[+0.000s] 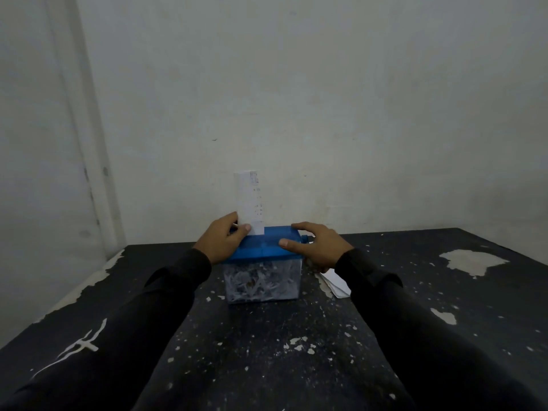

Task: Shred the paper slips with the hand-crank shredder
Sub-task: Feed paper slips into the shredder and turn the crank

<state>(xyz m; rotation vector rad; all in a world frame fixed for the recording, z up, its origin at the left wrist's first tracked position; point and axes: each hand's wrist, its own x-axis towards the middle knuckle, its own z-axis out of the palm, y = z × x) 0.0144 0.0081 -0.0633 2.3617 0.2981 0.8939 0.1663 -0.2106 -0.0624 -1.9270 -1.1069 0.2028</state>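
A small hand-crank shredder (pixel 261 247) with a blue lid and a clear bin full of paper shreds (pixel 261 284) stands on the black table. A white printed paper slip (pixel 248 200) stands upright in the lid's slot. My left hand (pixel 221 240) pinches the slip's lower left edge at the lid. My right hand (pixel 315 244) lies over the lid's right end, fingers spread across the top and thumb on the front edge. The blue crank hub (pixel 305 239) pokes out just past that hand; its handle is hidden.
More white paper slips (pixel 336 283) lie on the table to the right of the shredder, partly under my right wrist. The black table (pixel 267 351) has chipped paint and white flecks. A pale wall stands close behind.
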